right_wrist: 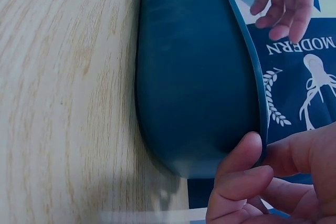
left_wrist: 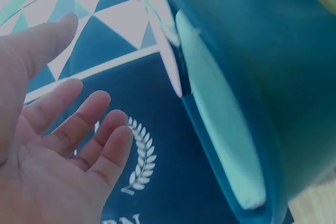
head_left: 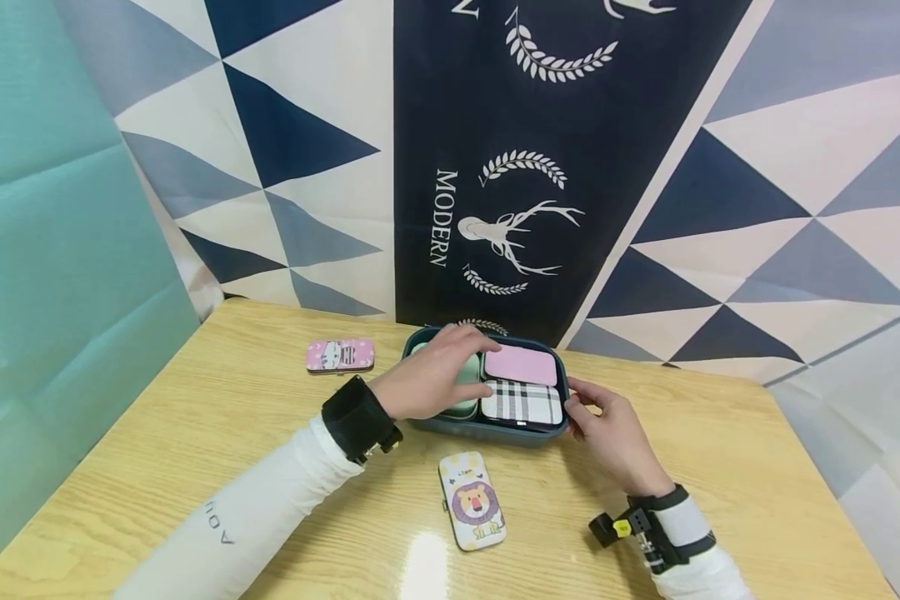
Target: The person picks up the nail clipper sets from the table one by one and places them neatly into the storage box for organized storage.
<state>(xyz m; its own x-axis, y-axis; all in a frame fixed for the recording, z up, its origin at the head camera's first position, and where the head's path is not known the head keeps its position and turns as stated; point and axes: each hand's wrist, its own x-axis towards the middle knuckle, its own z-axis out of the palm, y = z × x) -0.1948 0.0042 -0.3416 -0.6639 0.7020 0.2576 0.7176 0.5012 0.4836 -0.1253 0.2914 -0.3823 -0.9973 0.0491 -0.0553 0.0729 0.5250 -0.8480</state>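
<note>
A dark teal plastic basket [head_left: 465, 428] stands near the back of the table. In it lie a pale green case [head_left: 461, 406], a pink case [head_left: 521, 365] and a black-and-white plaid case [head_left: 523, 403]. My left hand [head_left: 431, 375] hovers over the basket's left half, partly hiding the green case; in the left wrist view its fingers are relaxed, apart from the cases, with nothing between them. At the basket's right end, my right hand [head_left: 611, 433] pinches the rim [right_wrist: 257, 98] between thumb and fingers.
A pink case with a cat picture [head_left: 341, 355] lies left of the basket. Nearer the front is a white case with a lion picture [head_left: 472, 500]. Patterned cloth [head_left: 330, 167] hangs behind the wooden table [head_left: 217, 392].
</note>
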